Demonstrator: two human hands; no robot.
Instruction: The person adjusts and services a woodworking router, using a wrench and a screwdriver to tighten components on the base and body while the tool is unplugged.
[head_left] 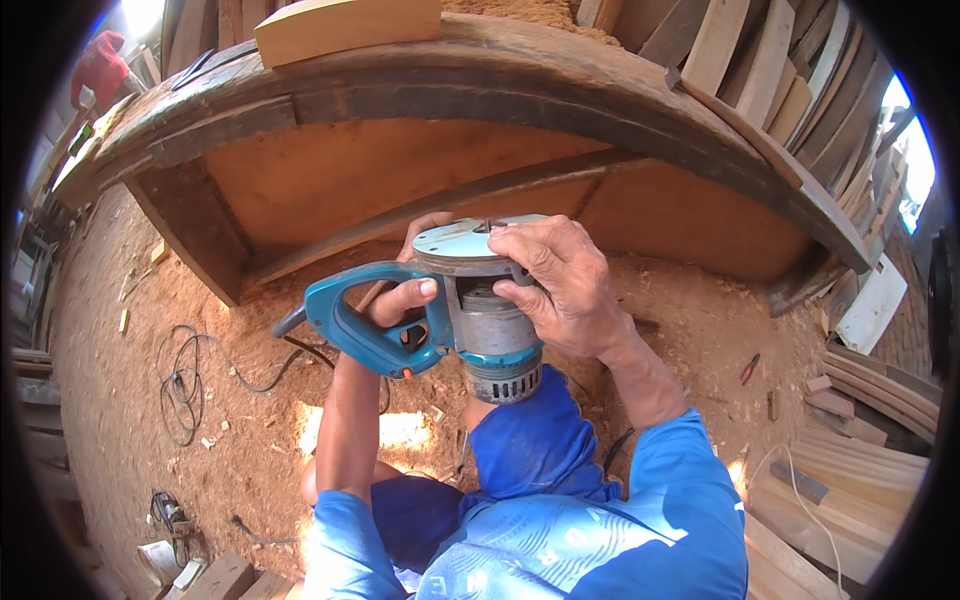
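Held upside down over my lap is a teal and grey router (500, 330), its round base plate (445, 241) facing up and its vented motor end pointing down. My left hand (405, 297) is closed around the D-shaped handle, thumb on the near side and some fingers hidden behind the tool. My right hand (570, 285) grips the base from the right. Its fingertips press near the centre hole on top, where a small dark bit seems to stick out, while the thumb lies in the opening below the plate.
A long wooden workbench (560, 80) crosses ahead, with a pale wood block (345, 30) on top. A black cord (185, 380) coils on the sawdust-covered ground. Red-handled pliers (750, 369) lie at right, near stacked planks (850, 480). Another person (100, 70) in red is at far left.
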